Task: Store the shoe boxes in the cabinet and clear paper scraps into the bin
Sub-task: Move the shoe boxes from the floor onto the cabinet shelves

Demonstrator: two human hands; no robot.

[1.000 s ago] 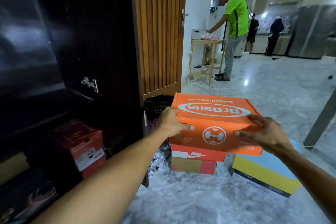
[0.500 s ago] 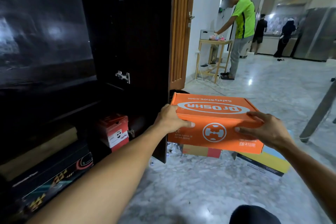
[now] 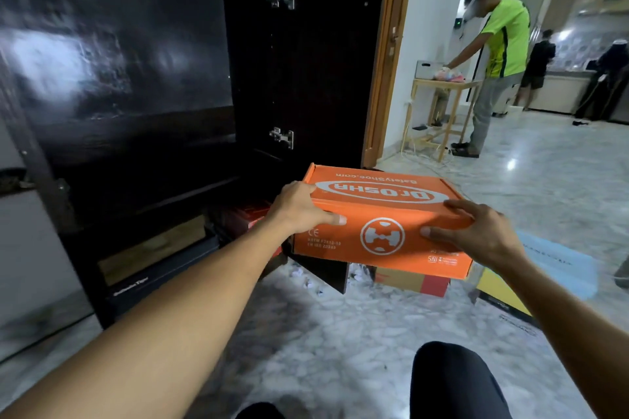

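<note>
Fingers (image 3: 457, 207) of both hands clamp the orange box (image 3: 381, 214), left hand (image 3: 299, 211) and right hand (image 3: 480, 231) on its ends, held off the floor (image 3: 340, 333). Storing is in hand; next it must swing left into the open cabinet (image 3: 136, 133). Left of the orange box a red box (image 3: 240, 218) already fills shelf space; behind it stands the door (image 3: 316, 78); below lie scraps (image 3: 306, 279) and 2 more boxes (image 3: 413, 281).

White paper scraps (image 3: 308, 282) are being carried by the marble floor (image 3: 340, 333) beside the cabinet door (image 3: 321, 267). A tan-and-red box (image 3: 413, 281) and a yellow-and-blue box (image 3: 544, 269) are being borne there too, just beside each other.
</note>
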